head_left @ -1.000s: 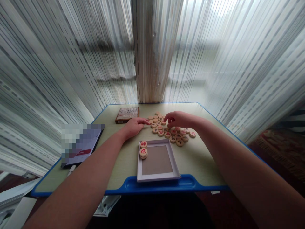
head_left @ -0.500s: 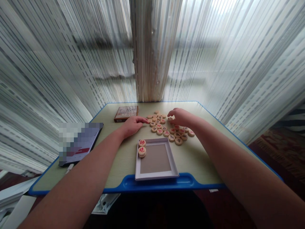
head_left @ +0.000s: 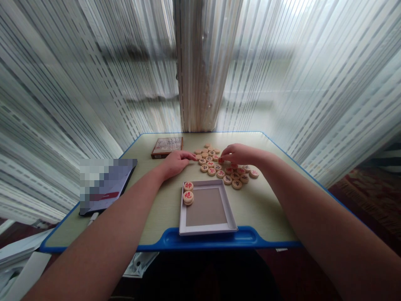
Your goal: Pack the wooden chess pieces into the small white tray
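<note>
Round wooden Chinese chess pieces (head_left: pixel 211 171) with red or black characters lie in a loose cluster mid-table; a few at its far side show blank tops. My left hand (head_left: pixel 177 163) rests on the table at the cluster's left edge, fingers stretched out and fingertips beside the nearest pieces. Across from it, my right hand (head_left: pixel 236 154) has its fingers bent down on a red-marked Chinese chess piece (head_left: pixel 221 160), partly covered by the fingertips. Closer to me stands an open white box tray (head_left: pixel 232 211). A red-marked piece (head_left: pixel 188 186) and a short stack (head_left: pixel 188 197) sit along its left side.
Behind my left hand lies a flat box lid (head_left: pixel 167 146) with a printed top. A tablet (head_left: pixel 115 184), partly blurred out, rests at the table's left edge with a white plug below it. The table (head_left: pixel 266 217) has a blue rim with a molded front groove. Curtains hang behind.
My right hand has lowered slightly toward the cluster, and a red-marked piece now shows at its fingertips. My left hand has stayed nearly still. The view has shifted a little.
</note>
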